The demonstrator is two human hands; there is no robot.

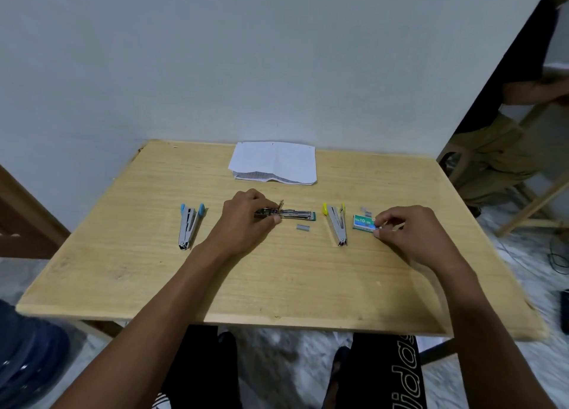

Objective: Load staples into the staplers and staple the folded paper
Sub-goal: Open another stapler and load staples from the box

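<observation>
Blue-tipped metal stapler (188, 227): left of centre on our pale wooden table (123, 270), arms splayed in a narrow V, no hand on it; we cannot tell whether it is loaded.
Left hand (246, 216): our thumb and curled fingers grip the metal end of the middle stapler.
Green-ended metal stapler (292, 214): centre of the frame, opened out flat and lying sideways; we judge that this is the one being loaded.
Folded white paper (274, 162): upper centre, at the table's far edge, well apart from both hands; the stapling looks still to come.
Loose grey staple strip (303, 227): just below the flat stapler, lying free.
Yellow-tipped metal stapler (337, 225): right of centre, splayed like the blue one, unattended.
Green cardboard staple box (363, 222): just right of the yellow stapler, with a few loose staples (367, 214) beyond it.
Right hand (406, 233): our fingertips are pinched narrow at the box's right end, seemingly drawing out staples.
Progress: early, by our reading, with loading in hand and the paper left to staple.
</observation>
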